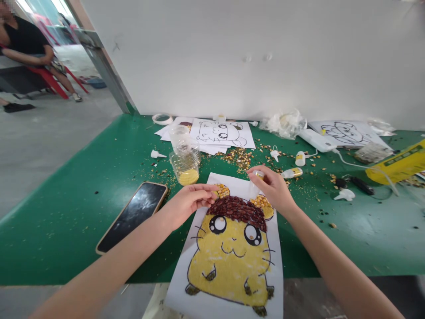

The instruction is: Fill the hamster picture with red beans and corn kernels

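A hamster picture on white paper lies before me, its lower end reaching past the table's front edge. Dark red beans cover the top of its head, corn kernels fill part of the ears, and the body is a fine yellow layer. My left hand is at the left ear, fingertips pinched together; what they hold, if anything, is too small to make out. Closed around a small clear glue bottle, my right hand is above the paper's top right, near the other ear.
On the green table are a phone, plastic cups, a grain pile, drawings, a white device with cable and a yellow package. A white panel stands behind. A seated person is far left.
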A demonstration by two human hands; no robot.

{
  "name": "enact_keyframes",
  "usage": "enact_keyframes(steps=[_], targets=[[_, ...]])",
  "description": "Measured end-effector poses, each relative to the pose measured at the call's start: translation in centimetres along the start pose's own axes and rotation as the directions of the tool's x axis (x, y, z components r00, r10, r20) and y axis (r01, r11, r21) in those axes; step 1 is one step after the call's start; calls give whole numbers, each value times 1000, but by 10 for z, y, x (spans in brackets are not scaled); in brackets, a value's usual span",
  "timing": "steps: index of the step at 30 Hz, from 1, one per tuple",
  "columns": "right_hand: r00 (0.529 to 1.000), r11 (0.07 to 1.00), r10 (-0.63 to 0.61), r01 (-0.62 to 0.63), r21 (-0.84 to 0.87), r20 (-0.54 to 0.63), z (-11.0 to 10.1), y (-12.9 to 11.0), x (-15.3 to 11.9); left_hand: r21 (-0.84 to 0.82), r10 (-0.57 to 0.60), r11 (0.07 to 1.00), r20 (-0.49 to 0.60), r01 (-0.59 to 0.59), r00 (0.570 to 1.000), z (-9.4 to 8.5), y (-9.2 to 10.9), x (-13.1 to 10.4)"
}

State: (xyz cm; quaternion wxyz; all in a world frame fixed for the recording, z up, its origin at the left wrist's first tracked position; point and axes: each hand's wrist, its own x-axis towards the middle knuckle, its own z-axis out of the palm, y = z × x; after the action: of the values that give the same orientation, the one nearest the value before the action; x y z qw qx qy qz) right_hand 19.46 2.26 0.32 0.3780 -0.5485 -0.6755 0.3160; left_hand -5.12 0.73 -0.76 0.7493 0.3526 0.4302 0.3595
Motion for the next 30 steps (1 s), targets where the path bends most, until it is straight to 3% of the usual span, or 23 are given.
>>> enact_keyframes(steps=[6,12,15,20,30], targets=[[999,975,-47,47,219,-5,-5,-3,-1,13,-7,1000,-13,7,1000,1,2,-1],[995,986,-91,95,-138,31,0,0,-2,10,-4,1000,0,4,1000,2,1,-1],[995,966,-90,99,-237,51,2,2,-2,13,2,1000,4,-2,1000,2,1,-1],[994,951,-100,108,-290,42,2,3,-1,5,0,1000,8,0,1000,2,2,-1],[984,942,-125,159,-295,130,5,5,-2,45,-26,999,-20,27,999,6,5,-4]])
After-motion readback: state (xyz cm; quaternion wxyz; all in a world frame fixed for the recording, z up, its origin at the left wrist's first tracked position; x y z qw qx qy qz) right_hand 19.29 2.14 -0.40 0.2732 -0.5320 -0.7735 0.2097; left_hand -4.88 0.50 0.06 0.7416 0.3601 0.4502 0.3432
